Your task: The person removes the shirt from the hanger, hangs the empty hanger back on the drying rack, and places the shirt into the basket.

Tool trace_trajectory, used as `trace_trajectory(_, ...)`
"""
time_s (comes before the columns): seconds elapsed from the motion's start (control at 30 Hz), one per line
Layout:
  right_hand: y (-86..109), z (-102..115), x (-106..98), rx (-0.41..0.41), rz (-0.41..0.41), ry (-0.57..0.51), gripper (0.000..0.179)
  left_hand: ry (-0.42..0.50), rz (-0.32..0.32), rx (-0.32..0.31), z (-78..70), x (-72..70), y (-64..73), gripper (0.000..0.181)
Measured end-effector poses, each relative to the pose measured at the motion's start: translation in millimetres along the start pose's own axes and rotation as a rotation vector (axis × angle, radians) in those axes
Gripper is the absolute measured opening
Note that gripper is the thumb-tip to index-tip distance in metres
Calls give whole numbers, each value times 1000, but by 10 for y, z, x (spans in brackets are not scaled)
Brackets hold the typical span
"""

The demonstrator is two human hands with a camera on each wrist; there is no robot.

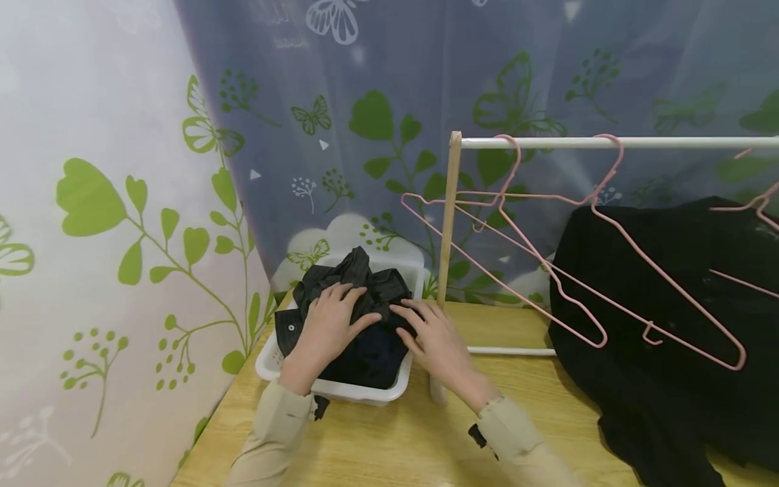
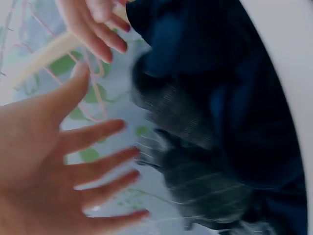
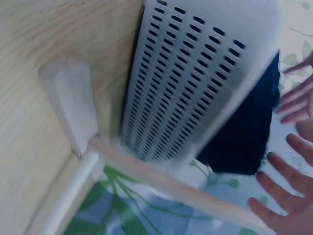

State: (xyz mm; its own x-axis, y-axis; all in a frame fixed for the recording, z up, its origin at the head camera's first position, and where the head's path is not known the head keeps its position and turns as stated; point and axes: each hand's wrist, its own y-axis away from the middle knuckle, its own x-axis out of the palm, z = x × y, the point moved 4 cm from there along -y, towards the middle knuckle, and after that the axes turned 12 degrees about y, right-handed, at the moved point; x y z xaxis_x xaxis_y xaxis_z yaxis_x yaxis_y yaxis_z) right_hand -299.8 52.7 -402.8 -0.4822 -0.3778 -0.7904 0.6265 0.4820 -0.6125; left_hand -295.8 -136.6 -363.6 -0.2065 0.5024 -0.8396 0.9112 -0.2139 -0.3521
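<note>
Dark clothes (image 1: 365,355) lie heaped in a white plastic basket (image 1: 359,392); a striped dark grey piece and a navy piece (image 2: 200,39) show in the left wrist view. Above the heap's left side is my left hand (image 1: 328,325), fingers spread and slightly bent. My right hand (image 1: 438,338) is over the basket's right edge, its fingers extended toward the clothes. Both wrist views show a gap between the hands and the fabric, and neither hand holds anything. A cuff with a button (image 1: 291,328) hangs at the basket's left rim.
Right of the basket stands a rack with a wooden post (image 1: 450,216) and white rail (image 1: 560,143). Several pink hangers (image 1: 523,237) hang from it. A large black garment (image 1: 645,325) covers the right of the wooden table (image 1: 389,446). Patterned curtains (image 1: 122,284) close off the left and back.
</note>
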Motion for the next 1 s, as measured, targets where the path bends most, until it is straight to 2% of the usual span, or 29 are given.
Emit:
trace_trajectory(0.1,103,-27,-241,-33,-179,11,26,28,-202,180,-214,-104,67,36)
trace_trajectory(0.17,193,-59,-369,-40,-257,30,14,48,-281,259,-333,-125,116,21)
trace_trajectory(0.23,289,-110,-464,-41,-305,49,26,58,-321,295,-422,-115,155,11)
trace_trajectory(0.33,439,-227,-568,-27,-332,85,42,58,-340,315,-532,-77,181,7)
trace_trajectory(0.53,739,-524,-757,10,-341,161,39,34,-329,354,-669,0,147,8)
trace_trajectory(0.87,1222,-1048,-989,129,-260,286,59,20,-319,400,-878,-11,-7,9)
trace_trajectory(1.0,1436,-1305,-1047,193,-204,313,48,16,-329,417,-968,-33,-112,9)
